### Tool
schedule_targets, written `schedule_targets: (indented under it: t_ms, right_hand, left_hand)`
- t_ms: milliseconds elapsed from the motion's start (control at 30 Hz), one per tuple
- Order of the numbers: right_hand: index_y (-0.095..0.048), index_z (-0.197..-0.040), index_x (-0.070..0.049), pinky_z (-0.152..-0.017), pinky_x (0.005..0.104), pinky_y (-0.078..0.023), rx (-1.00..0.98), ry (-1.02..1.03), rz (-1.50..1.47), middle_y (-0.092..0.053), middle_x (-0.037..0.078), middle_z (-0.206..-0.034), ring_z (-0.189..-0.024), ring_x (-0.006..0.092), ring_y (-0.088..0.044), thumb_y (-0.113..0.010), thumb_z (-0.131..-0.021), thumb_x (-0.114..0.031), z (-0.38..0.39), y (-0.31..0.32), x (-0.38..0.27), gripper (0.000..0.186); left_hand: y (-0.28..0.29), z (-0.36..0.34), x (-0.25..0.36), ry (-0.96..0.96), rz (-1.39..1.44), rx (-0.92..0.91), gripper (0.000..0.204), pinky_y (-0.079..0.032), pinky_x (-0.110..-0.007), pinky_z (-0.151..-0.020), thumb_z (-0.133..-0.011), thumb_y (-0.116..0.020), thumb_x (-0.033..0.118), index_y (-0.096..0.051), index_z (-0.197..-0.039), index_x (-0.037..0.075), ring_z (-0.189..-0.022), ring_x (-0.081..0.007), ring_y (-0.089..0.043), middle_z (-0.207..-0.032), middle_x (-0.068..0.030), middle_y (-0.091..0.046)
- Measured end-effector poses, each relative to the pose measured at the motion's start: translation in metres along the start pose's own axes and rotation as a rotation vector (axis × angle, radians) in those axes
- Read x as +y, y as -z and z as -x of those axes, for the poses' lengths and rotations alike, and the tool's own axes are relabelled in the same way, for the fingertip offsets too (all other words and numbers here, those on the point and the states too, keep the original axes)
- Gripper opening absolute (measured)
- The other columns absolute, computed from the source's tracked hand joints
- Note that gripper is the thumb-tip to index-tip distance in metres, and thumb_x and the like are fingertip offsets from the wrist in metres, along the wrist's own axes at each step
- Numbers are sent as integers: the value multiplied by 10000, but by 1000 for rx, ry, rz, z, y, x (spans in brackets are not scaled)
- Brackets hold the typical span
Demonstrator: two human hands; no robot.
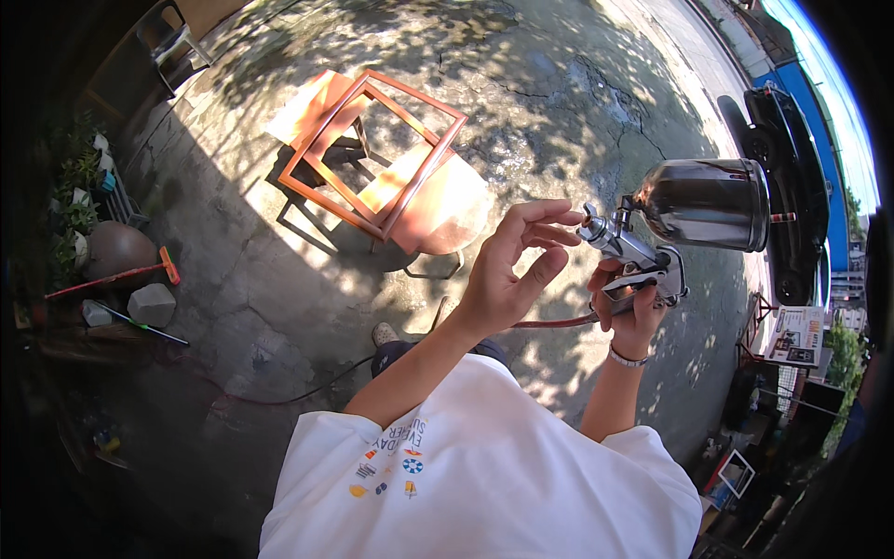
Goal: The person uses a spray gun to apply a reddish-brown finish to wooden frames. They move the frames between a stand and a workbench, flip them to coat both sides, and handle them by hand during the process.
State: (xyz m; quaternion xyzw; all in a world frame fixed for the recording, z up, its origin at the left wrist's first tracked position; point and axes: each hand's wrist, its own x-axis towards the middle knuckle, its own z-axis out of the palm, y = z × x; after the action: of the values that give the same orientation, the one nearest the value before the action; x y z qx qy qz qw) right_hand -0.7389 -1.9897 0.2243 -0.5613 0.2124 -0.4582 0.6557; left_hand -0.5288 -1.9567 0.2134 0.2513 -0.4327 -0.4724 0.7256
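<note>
the right grip (633, 303) is closed around the handle of a metal spray gun (633, 250), its fingers wrapped about the body near the trigger; the wrist carries a pale band (629, 360). the gun is held up in front of the person, to the right of the middle, with its nozzle (589, 224) pointing left. a shiny metal cup (708, 205) is joined to the gun by a short neck and extends to the right, and a reddish hose (557, 324) runs left from the handle

the left grip (512, 265) is loosely open, its fingers bent and thumb held apart, with nothing in it. the fingertips are right at the nozzle, though whether they touch it i cannot tell

beyond the hands, an orange-brown rectangular frame (425, 173) rests tilted across a square-topped stool (317, 98) and a round-edged seat (456, 200) with metal legs. all three stand on cracked concrete ground (549, 112) dappled with sun and shade

at the far left are a dark chair (168, 42), a rounded brown pot (121, 252), an orange-headed tool (169, 265) and a grey block (156, 306). a black vehicle (796, 186) is at the right, beside a blue wall (831, 130)
</note>
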Motion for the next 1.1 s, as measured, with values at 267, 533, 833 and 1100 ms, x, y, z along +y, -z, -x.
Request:
schedule_targets:
  t_ms: [267, 533, 833, 1100]
  right_hand:
    - [-538, -1163, 150, -319, 199, -312, 80, 34, 190, -647, 216, -864, -358, 93, -470, -471, -1001, -511, -20, -78, -7, 683]
    - [-516, -1171, 171, -319, 209, -304, 113, 38, 204, -640, 232, -875, -368, 108, -473, -450, -1019, -475, -37, -128, -14, 667]
    - [-527, -1165, 165, -325, 212, -302, 124, 31, 234, -650, 228, -898, -372, 102, -467, -438, -1034, -433, -33, -152, -8, 619]
    - [-551, -1083, 128, -317, 214, -310, 147, 52, 229, -641, 210, -871, -375, 113, -472, -502, -1014, -413, -24, -156, -8, 548]
  left_hand:
    - [30, 23, -6, 223, 252, -103, 318, -489, -296, -873, -1031, -527, 251, -535, -1234, 6, -1004, -143, -637, -1093, -74, -644]
    - [21, 71, -5, 292, 348, -77, 163, -496, -177, -630, -947, -640, 49, -610, -1102, 8, -870, -77, -633, -998, -50, -668]
    - [32, 83, 2, 302, 351, -66, 130, -461, -170, -555, -965, -612, 54, -624, -1082, -3, -816, -55, -634, -921, -55, -700]
    - [36, 89, -4, 200, 352, -109, 173, -489, -184, -631, -956, -629, 56, -602, -1114, -9, -841, -70, -631, -982, -76, -690]
